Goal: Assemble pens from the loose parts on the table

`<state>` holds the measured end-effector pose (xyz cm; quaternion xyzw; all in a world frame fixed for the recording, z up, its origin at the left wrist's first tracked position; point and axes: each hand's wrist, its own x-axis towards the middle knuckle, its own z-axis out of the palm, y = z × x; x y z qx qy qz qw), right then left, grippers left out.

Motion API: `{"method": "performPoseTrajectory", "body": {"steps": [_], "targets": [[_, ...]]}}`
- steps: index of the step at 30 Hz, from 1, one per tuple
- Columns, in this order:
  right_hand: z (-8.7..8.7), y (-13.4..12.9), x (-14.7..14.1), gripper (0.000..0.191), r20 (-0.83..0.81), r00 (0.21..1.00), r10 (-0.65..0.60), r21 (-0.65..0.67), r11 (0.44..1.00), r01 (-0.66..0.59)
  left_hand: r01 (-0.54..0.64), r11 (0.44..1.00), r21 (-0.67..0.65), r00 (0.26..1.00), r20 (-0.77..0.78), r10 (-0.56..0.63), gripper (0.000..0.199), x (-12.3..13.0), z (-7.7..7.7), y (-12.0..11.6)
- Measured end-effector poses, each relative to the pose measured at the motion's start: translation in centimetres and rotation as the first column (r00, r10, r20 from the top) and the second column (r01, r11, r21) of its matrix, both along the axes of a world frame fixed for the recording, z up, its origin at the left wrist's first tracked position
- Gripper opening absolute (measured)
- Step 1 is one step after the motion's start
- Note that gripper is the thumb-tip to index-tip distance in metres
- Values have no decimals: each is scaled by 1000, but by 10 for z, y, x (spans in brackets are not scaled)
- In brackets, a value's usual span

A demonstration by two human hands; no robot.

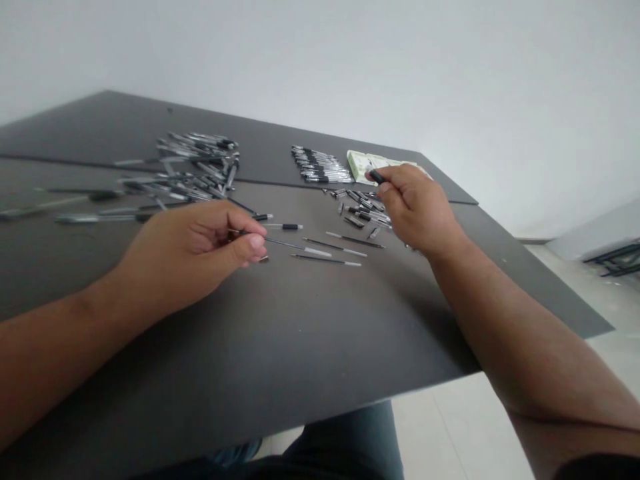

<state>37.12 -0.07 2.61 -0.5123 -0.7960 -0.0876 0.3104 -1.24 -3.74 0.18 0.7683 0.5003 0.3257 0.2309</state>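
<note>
Over the left middle of the table, my left hand pinches a thin pen refill between thumb and fingers, its whitish end pointing right. Three more refills lie beside it on the dark table. My right hand is raised farther to the right, closed on a small black pen part whose one end sticks out of the fingers; the rest is hidden. Beneath and left of that hand lie several short loose pen pieces. A black-gripped pen barrel rests just past my left fingertips.
A heap of pens and pen parts spreads over the left back. An ordered row of clear pens with black grips stands at the back middle, beside a pale green-and-white box. A seam crosses the table; a white wall stands behind.
</note>
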Motion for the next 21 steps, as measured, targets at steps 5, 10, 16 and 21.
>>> {"method": "performPoseTrajectory", "body": {"steps": [5, 10, 16, 21], "targets": [[-11, -27, -39, 36, 6, 975, 223, -58, 973, -222, -67, 997, -46, 951, 298, 78, 23, 1, -5, 10], [-22, -18, -36, 25, 37, 964, 265, -107, 960, -260, -106, 994, -10, 904, 415, 101, 25, -1, -14, 17], [-24, -16, -33, 24, 44, 960, 275, -111, 957, -269, -99, 995, -8, 891, 444, 92, 24, 1, -16, 18], [-21, -20, -35, 24, 36, 951, 307, -104, 948, -301, -88, 996, -18, 904, 418, 88, 23, 2, -14, 18]]}}
